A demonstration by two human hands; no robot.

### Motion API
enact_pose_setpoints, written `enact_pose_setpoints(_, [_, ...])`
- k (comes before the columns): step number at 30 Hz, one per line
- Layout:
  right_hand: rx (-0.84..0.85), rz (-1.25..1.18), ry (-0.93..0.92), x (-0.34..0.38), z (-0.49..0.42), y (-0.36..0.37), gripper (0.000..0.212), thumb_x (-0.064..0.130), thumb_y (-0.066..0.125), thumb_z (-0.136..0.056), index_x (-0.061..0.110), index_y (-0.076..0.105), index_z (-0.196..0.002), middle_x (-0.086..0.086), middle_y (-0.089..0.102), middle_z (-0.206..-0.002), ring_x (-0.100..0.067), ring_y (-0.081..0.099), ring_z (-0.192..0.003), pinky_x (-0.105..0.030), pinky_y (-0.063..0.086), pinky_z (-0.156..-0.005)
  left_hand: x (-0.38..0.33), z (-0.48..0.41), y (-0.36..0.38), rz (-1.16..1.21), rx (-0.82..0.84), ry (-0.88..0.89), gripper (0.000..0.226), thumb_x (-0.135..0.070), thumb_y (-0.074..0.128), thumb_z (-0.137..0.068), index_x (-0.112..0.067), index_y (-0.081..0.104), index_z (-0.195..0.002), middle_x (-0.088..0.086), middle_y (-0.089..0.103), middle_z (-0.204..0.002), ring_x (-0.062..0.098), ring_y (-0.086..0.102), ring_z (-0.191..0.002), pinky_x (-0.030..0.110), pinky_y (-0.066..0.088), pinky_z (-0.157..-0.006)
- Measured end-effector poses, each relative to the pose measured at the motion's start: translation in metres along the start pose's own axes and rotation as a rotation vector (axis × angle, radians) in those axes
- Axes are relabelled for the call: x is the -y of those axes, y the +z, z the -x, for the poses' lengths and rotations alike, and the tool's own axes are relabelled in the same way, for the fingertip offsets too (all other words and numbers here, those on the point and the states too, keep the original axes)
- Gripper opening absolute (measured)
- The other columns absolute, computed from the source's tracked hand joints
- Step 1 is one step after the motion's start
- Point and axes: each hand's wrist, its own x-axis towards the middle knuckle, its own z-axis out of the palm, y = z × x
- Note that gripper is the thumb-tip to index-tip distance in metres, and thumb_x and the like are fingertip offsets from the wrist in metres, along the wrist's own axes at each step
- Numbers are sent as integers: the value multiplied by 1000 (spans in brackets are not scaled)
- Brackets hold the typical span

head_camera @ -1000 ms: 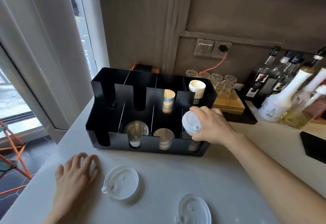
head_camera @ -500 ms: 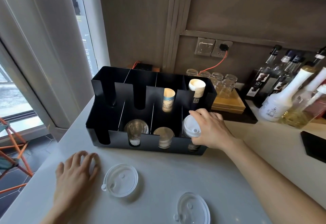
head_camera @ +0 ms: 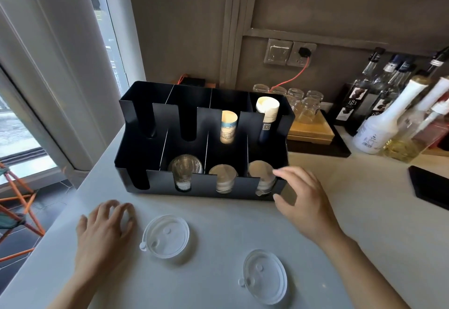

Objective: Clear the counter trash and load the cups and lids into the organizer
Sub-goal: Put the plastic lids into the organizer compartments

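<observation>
Right hand [head_camera: 306, 201]: a second ago it pinched a white lid over the organizer [head_camera: 155, 182]. Now it is released, with fingers spread and nothing held, just off the organizer's front right corner.

White lid [head_camera: 261, 175]: now sits in the organizer's front right compartment, on top of the stack there. One lid loaded.

Left hand [head_camera: 104, 231]: unchanged, with relaxed fingers resting on the counter [head_camera: 218, 216] before the organizer's front left.

Clear lids, two, loose on the counter in front of the organizer: the first clear lid [head_camera: 166, 235] is just beside the left hand and the second clear lid [head_camera: 264, 276] is further forward, to the right. Both are still to load, probably onto the clear lid stack [head_camera: 184, 170] in the front row, second compartment from the left.

Paper cups [head_camera: 228, 126]: stowed in the organizer's rear row, right half.
</observation>
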Motion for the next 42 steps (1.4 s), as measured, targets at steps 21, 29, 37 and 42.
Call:
enact_pose_setpoints(21, [588,34,152,20,126,40,107,68,57,-63,43,8,-155,24,17,-152,-6,20,-141,-18,18,-109,-74,40,-22,354,260,146,112,-73,60,-54,-24,38,-152,1,47,-143,30,45,-130,42,35,-106])
enact_pose_setpoints(29, [416,-345,357,39,102,27,111,72,75,-61,53,13,-150,46,25,-131,16,28,-128,-9,26,-98,-92,46,-26,681,248,126,106,-26,95,-63,-24,37,-151,-6,48,-131,15,49,-119,16,38,-88])
enact_pose_setpoints(37, [323,-904,413,67,80,15,102,44,91,-63,62,30,-143,32,45,-134,2,51,-126,-19,50,-92,-130,65,-38,903,380,140,102,-19,98,-57,-41,41,-139,-16,50,-131,-11,49,-113,4,42,-81])
enact_pose_setpoints(42, [245,-1021,415,73,64,9,101,45,93,-58,57,36,-142,11,45,-143,-12,55,-127,-36,48,-105,-141,70,-38,937,445,146,106,-24,100,-53,-39,44,-141,-8,52,-135,8,53,-120,17,46,-94])
